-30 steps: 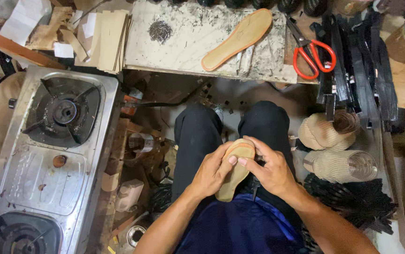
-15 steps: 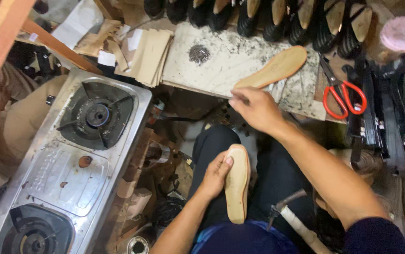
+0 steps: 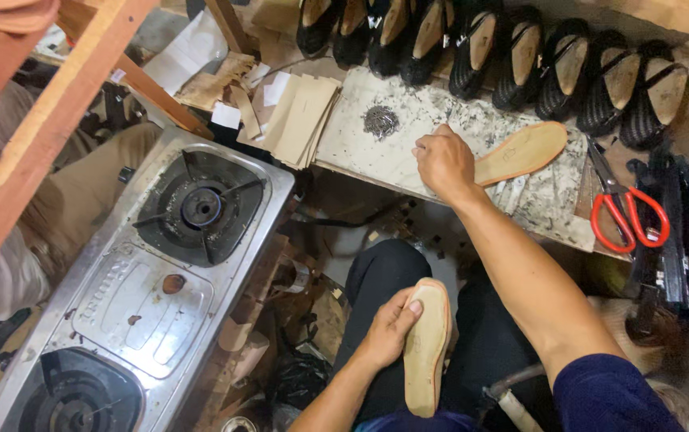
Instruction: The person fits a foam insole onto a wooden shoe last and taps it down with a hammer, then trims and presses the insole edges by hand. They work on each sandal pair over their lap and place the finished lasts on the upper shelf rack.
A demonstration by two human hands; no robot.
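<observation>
L hand point(image 3: 388, 328) grips 1 tan insole point(image 3: 427, 348) upright on lap; R hand point(image 3: 443, 160), arm extended, fingers curled on slab point(image 3: 376, 156) beside 2nd insole point(image 3: 520, 152), grip contents indeterminate; 1 pr scissors point(image 3: 628, 212).

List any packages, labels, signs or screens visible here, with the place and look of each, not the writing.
Embossed maker's mark: on the steel top of the gas stove, between its two burners; raised letters, same grey metal.
White paper slip: beside the stacked tan card pieces; small, square.
No packages, signs or screens show.
</observation>
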